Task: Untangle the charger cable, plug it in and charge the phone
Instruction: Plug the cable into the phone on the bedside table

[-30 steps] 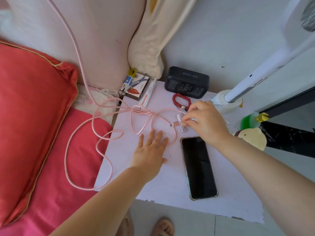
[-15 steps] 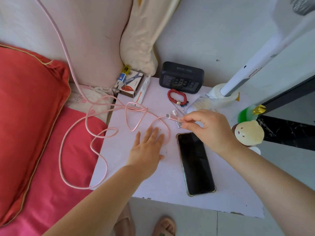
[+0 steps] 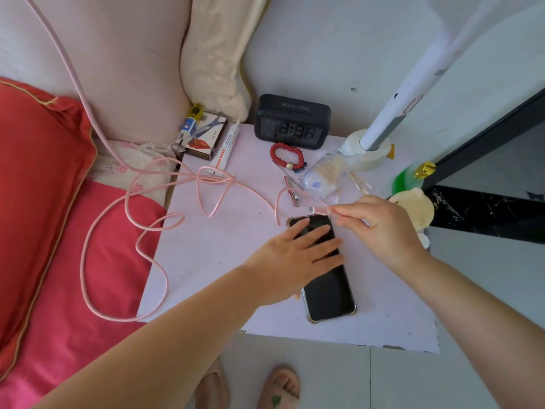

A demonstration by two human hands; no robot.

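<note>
The right hand (image 3: 380, 228) pinches the connector end of the pink charger cable (image 3: 206, 184) between thumb and forefinger, the metal tip pointing toward the left hand and hovering just above the far end of the phone (image 3: 330, 293); that grip, close behind the tip, looks chosen to steer the plug into the port. The left hand (image 3: 298, 255) lies flat and open across the far half of the phone, fingers spread on the dark screen and grasping nothing; it seems placed there to pin the phone against the surface (image 3: 206, 261) so it will not slide when the plug is pushed home.

From the right hand's pinch the cable curves back over the surface beyond the left hand, crosses itself in a loose knot beyond and to the left of that hand, then spills in wide loops over the surface's left edge onto the red bedding (image 3: 97, 290); one strand climbs away up the headboard, presumably toward a socket that is out of view. The tangle looks slack rather than tight, yet not fully undone; the reach to the phone appears enough regardless.

Beyond the right hand stand a black clock (image 3: 292, 122) and a red bracelet (image 3: 286, 156), clear of the work.
</note>
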